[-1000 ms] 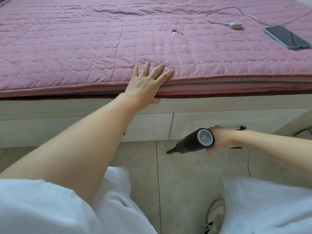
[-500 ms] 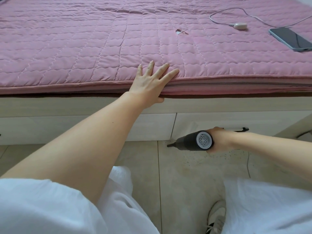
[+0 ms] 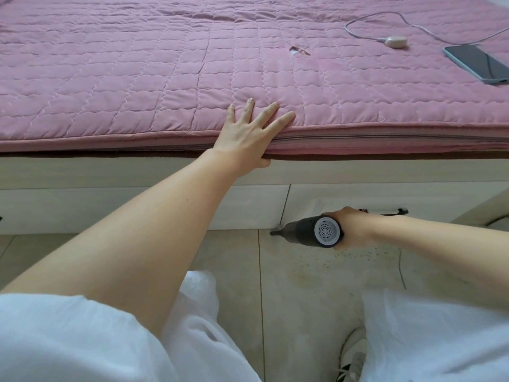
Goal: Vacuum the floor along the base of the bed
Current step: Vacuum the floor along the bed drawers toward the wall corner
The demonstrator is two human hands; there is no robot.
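Handheld vacuum (image 3: 311, 232): nozzle at bed base (image 3: 137, 205), on tiled floor (image 3: 303, 285) | right hand (image 3: 354, 228): gripping vacuum | left hand (image 3: 248, 136): flat, fingers spread, on pink quilted mattress (image 3: 137, 64) edge

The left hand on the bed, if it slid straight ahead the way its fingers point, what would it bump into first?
The left hand points up and right across the pink quilt. Probably nothing soon; the small tear lies roughly ahead.

two hands (image 3: 249, 135), one vacuum (image 3: 311, 233), one phone (image 3: 478, 64)
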